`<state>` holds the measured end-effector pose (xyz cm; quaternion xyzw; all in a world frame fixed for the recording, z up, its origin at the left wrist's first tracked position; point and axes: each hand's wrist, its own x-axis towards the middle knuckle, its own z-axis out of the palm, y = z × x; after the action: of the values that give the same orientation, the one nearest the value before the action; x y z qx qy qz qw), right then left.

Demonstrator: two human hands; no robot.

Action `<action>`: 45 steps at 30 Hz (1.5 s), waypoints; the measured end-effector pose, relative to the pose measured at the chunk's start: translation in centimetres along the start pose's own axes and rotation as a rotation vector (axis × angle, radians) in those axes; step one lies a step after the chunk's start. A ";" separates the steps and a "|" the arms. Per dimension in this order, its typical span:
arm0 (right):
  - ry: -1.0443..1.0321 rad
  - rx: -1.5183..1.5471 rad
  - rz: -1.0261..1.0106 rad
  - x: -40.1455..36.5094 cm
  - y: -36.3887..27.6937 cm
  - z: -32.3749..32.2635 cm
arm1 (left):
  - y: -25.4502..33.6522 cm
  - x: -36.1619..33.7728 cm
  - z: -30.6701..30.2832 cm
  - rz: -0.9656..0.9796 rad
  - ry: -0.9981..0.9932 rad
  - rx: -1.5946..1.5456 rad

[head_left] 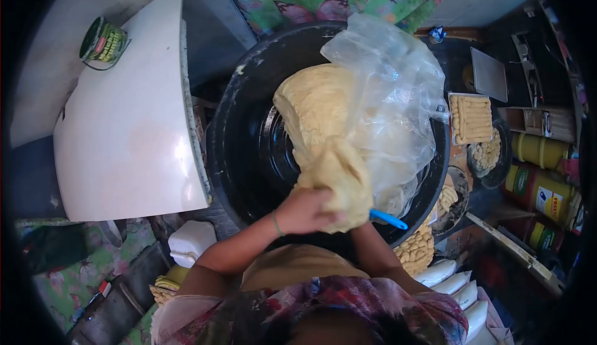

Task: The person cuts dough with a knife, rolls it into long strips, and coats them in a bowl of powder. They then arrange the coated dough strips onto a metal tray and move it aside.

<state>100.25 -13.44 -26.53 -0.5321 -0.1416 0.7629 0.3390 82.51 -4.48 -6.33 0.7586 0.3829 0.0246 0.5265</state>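
A big mass of pale dough lies in a large black tub in front of me. A thick flap of it is pulled toward my body at the tub's near side. My left hand, with a green band at the wrist, grips this flap, fingers curled against it. Behind the flap, my right hand is hidden; only the forearm shows. A blue handle sticks out beside the right wrist, its other end out of sight. Clear plastic sheeting covers the dough's right part.
A white curved panel stands at left, with a green bucket on it. To the right are a tray of dough strips, a bowl of dough pieces, and several yellow-green containers. White bags lie at lower right.
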 end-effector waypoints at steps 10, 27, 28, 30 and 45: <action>-0.067 -0.180 -0.307 -6.2 -6.0 4.6 | -9.1 5.2 5.4 -0.003 -0.199 -1.539; 0.223 -0.892 -0.474 -18.6 -21.4 4.8 | 1.7 -3.3 -1.2 0.139 -0.071 -1.422; 0.261 -1.286 -0.498 -15.7 -16.9 1.3 | 2.2 -3.2 -1.0 0.126 -0.074 -1.414; 0.346 -1.794 -0.412 -11.0 -7.2 -3.4 | 2.5 -3.3 -0.8 0.109 -0.062 -1.415; -0.097 -1.016 -0.012 -11.1 -13.1 2.5 | 3.6 -4.9 -2.6 0.188 0.075 -1.166</action>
<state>105.06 -10.88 -10.08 -0.5927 -0.5135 0.6195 0.0348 79.89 -5.95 -0.39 0.3733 0.2559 0.3044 0.8381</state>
